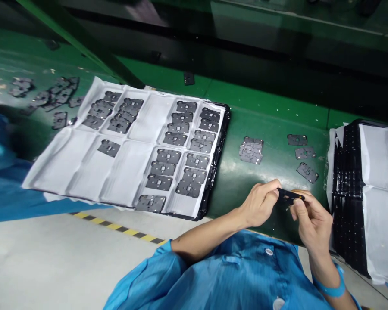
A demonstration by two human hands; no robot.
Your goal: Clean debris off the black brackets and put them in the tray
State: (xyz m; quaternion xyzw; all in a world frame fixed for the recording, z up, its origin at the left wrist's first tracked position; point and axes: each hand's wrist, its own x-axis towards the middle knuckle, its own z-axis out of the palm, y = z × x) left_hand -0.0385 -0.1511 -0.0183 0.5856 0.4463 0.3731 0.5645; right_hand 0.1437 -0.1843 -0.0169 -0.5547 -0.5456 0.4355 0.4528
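A small black flat plate (288, 196) with cut-outs is held between my two hands, over the green table's near edge. My left hand (261, 202) pinches its left end between thumb and bent fingers. On its right end, the thumb and fingers of my right hand (313, 217) are closed. Just beyond my hands lie several loose plates (305, 153) of a like kind at the right. An overlapping group of plates (251, 150) rests farther left on the table. Part of the held plate is hidden by my fingers.
A black tray lined with white sheet (120, 170) holds rows of plates to the left. Stacked black trays (347, 193) stand at the right. More plates (56, 92) lie scattered at far left, near another person's blue sleeve (3, 172). A green beam (80, 41) slants above.
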